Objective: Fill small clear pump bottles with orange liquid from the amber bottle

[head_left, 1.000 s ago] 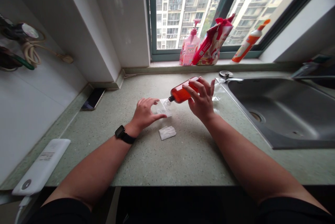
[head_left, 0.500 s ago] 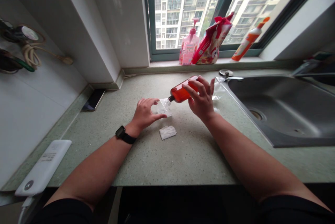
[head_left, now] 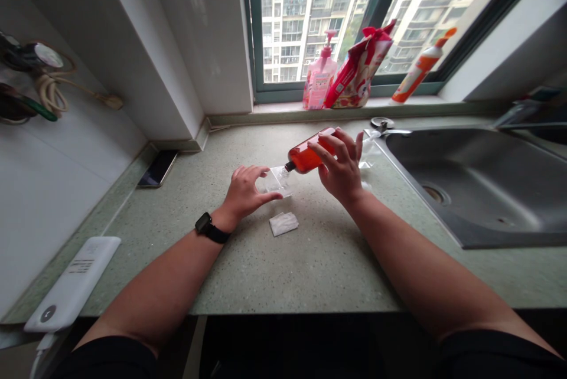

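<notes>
My right hand (head_left: 343,169) grips a red-orange bottle (head_left: 308,153), tilted with its dark neck pointing down to the left. Below the neck is a small clear container (head_left: 278,183) on the counter. My left hand (head_left: 248,190) holds that container's left side between thumb and fingers, and a dark watch (head_left: 208,225) is on the wrist. Just in front of the container lies a folded white cloth or tissue (head_left: 284,224). Whether liquid is leaving the bottle is too small to tell.
A steel sink (head_left: 491,190) is at the right. On the sill stand a pink pump bottle (head_left: 318,81), a red bag (head_left: 361,69) and an orange-white bottle (head_left: 416,75). A phone (head_left: 158,168) and white power bank (head_left: 73,284) lie left.
</notes>
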Available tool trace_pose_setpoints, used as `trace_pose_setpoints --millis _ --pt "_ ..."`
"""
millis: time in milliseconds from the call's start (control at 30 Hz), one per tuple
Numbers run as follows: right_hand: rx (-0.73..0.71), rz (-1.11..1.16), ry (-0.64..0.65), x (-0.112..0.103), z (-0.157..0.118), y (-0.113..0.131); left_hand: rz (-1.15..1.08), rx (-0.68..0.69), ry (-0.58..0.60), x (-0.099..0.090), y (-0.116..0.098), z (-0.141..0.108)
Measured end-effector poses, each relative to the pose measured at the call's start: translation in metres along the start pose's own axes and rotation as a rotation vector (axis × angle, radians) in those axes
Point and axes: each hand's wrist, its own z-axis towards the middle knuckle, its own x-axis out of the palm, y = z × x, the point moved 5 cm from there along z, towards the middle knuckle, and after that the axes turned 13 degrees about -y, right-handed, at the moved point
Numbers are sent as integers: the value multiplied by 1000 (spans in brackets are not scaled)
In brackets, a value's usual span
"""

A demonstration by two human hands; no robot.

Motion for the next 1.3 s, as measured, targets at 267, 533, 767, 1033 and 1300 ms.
trace_pose_setpoints --millis 267,533,767,1033,1300 --pt "19 -17 33 2 -1 -1 -11 8 0 0 0 0" --pt "-3 8 0 0 0 0 -15 1 6 1 1 0" --pt "-19 13 -7 -1 1 1 -10 -13 18 1 0 0" --pt "40 -1 88 1 1 -3 -13 -24 22 0 0 0" --pt "32 -15 98 0 2 -2 -11 -5 14 0 -1 0"
